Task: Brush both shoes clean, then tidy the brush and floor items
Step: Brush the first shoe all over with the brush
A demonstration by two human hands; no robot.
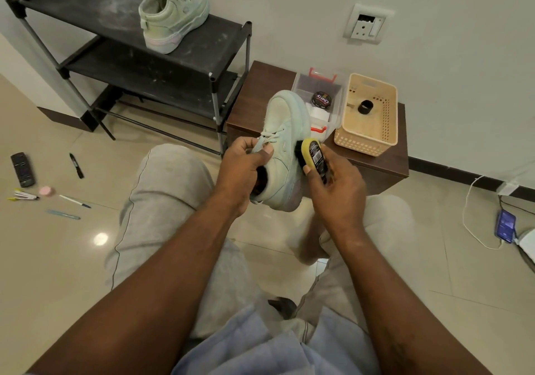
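Observation:
My left hand (246, 166) grips a pale green shoe (285, 143) at its tongue and opening, holding it toe-up above my knees. My right hand (333, 183) grips a yellow shoe brush (311, 154) with a black label, its bristles against the shoe's right side. The second pale green shoe (173, 15) stands on the top shelf of the black shoe rack (202, 44). On the floor at the left lie a remote (23, 169), a black marker (76, 165), a pen (75, 201), a pink round item (47, 191), a blue stick (63, 214) and a small stapler-like item (23, 196).
A low brown table (385, 163) ahead holds a clear box (301, 85) with a polish tin (322, 99) and a beige basket (366, 140) with a black ring inside. A phone (505, 226) on a white cable lies on the floor at the right. A wall socket (366, 25) is above.

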